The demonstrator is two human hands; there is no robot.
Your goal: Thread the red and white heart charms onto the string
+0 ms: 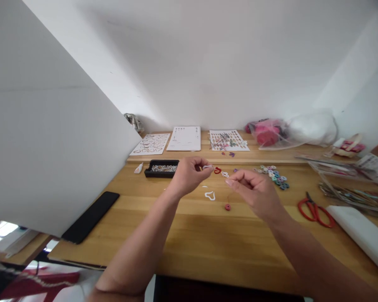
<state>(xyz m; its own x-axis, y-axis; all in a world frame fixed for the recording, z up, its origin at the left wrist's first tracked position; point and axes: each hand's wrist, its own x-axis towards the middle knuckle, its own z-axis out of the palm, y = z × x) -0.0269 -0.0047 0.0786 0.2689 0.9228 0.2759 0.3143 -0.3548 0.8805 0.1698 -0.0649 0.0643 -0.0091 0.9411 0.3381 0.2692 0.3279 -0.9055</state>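
Note:
My left hand (190, 174) is closed in a pinch, holding a small white cut-out piece (207, 167) between thumb and fingertips. Across from it, my right hand (255, 188) also pinches. A thin reddish thread (229, 198) runs up towards its fingertips from a small red bobbin (227, 207) lying on the wooden table. Between the hands and beyond them lie a red looped piece (217, 170) and a white openwork piece (225, 174). A white heart-like outline (210, 196) rests flat on the table, nearer to me.
Left of my hands stand a black tray (147, 172) of beads and a small white bottle (139, 168). Several coloured bobbins (279, 178), red-handled scissors (315, 212) and a white roll (362, 235) lie to the right. Patterned sheets (184, 138) cover part of the raised ledge.

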